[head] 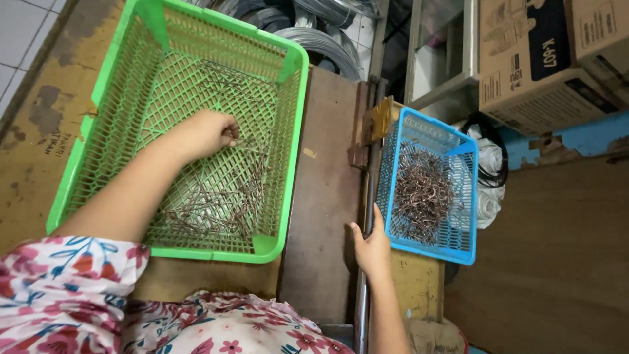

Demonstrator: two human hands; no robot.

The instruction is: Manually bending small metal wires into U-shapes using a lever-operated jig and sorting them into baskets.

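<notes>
My left hand [208,133] reaches into a large green mesh basket [288,144] and pinches at thin straight metal wire pieces [223,203] scattered on its floor. My right hand [372,248] rests on a long metal bar [364,288] at the bench's right edge, fingers closed around it, just left of a smaller blue mesh basket [466,196]. That blue basket holds a heap of bent brown wire pieces [422,193]. Whether the left fingers hold a wire is hard to tell.
Both baskets sit on a worn wooden bench [327,196]. Coils of grey wire [314,26] lie beyond the green basket. Cardboard boxes [544,59] stand at the upper right, white and black rolls [488,170] beside the blue basket. My floral sleeve [72,295] fills the bottom left.
</notes>
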